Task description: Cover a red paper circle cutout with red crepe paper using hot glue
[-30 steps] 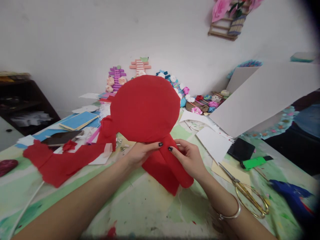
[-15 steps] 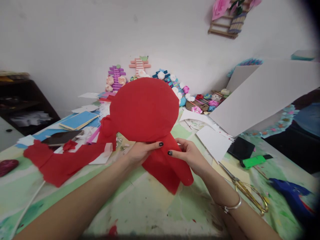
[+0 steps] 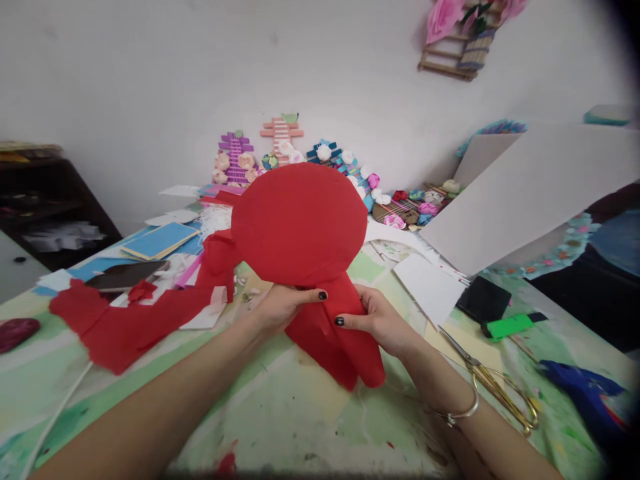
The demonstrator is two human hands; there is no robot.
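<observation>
Behind a paint-marked table [image 3: 280, 427] rises a pale wall [image 3: 125, 80]; from the head view, the red disc [image 3: 299, 227] stands near the middle, its face toward the camera. Compared with 0.5 s ago, the disc has slipped a little toward 4 o'clock, its top edge lower, so more of the stick crafts [image 3: 236, 159] show behind it; the rounded end of the red strip [image 3: 364, 357] beneath has also dropped, and the right thumb sits lower along it; I read this as a small readjustment of the piece within the grip, since neither hand has let go.

At the disc's 6 to 7 o'clock, the left hand [image 3: 283, 305] grips just under the rim, thumb pointing to 3 o'clock, fingers mostly hidden behind; at 4 to 5 o'clock, the right hand [image 3: 389, 325] pinches the strip, thumb in front pointing to 9 o'clock, fingers behind its edge; both forearms slant inward from 7 and 5 o'clock; whether disc and strip are joined, I cannot tell.
</observation>
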